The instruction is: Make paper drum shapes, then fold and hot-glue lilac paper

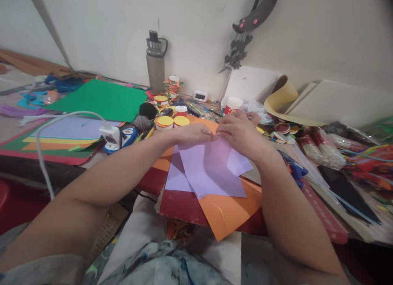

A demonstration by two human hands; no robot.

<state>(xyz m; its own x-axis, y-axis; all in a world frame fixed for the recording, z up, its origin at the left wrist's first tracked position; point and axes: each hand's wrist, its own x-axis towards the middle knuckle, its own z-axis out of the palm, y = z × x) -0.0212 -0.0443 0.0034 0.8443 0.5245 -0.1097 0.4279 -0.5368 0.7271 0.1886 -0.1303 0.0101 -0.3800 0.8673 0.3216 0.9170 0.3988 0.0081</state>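
Note:
A sheet of light purple paper hangs from my fingers, its top edge pinched between my two hands. My left hand is closed at that edge, with the thumb towards the right. Close beside it, my right hand bends over the same edge with its fingers pressed together; the fingertips are partly hidden. Another purple piece lies under the held sheet. Below both is orange paper with a thin, curved paper strip on it.
Behind my hands stand small round tubs with yellow lids, a red-and-white cup and a grey bottle. Green sheet and a white plug with cable lie left. Right are a blue tool and wrapped bundles.

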